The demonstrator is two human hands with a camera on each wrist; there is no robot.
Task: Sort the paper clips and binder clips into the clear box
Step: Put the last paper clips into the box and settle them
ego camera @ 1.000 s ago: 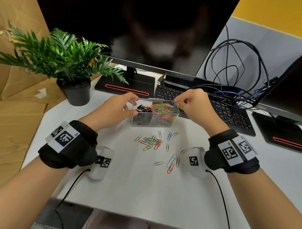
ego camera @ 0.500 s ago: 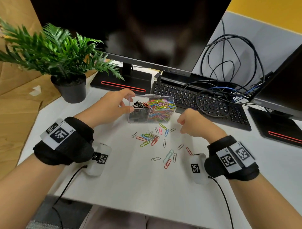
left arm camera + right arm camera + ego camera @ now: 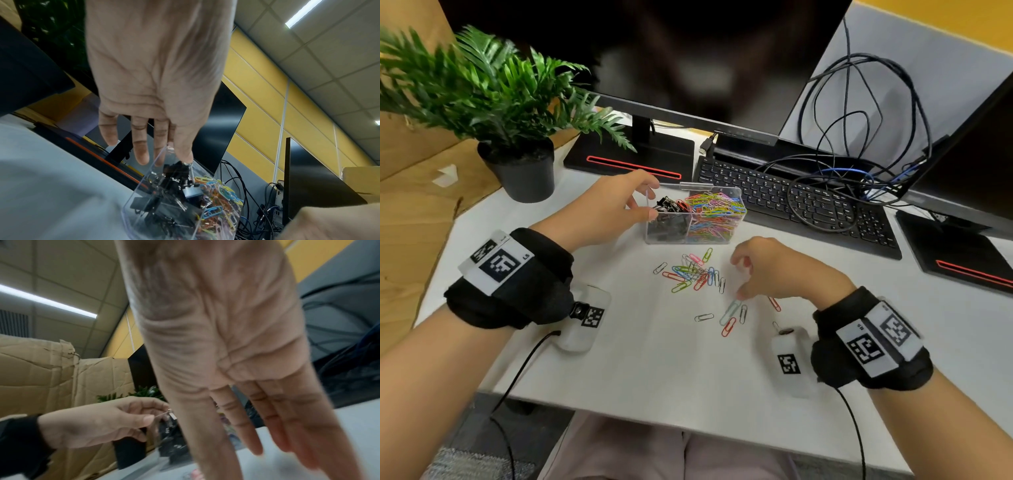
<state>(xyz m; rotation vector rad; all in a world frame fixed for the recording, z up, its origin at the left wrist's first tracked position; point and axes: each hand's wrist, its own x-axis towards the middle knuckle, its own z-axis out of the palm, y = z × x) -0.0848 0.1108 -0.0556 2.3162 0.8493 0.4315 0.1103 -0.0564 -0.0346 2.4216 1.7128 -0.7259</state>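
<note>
The clear box [image 3: 671, 240] [image 3: 144, 194] stands at the back of the white desk, with black binder clips [image 3: 669, 205] in its left compartment and coloured paper clips [image 3: 714, 209] in its right one. My left hand [image 3: 645, 205] [image 3: 164, 155] pinches the box's left wall between thumb and fingers. Several loose paper clips [image 3: 693, 274] lie in a pile in front of the box. A few more lie nearer me, among them a light blue clip [image 3: 729, 312]. My right hand [image 3: 738, 279] [image 3: 267, 451] hovers just right of the pile, fingers pointing down at the desk, holding nothing.
A black keyboard [image 3: 791, 198] under tangled cables [image 3: 859, 137] lies behind and right of the box. A potted plant [image 3: 520, 171] stands at the back left, beside a monitor base [image 3: 633, 161]. Another monitor base [image 3: 962, 253] sits at the right.
My right hand has come down from the top of the box to the loose clips on the desk. My left hand has kept its hold on the box.
</note>
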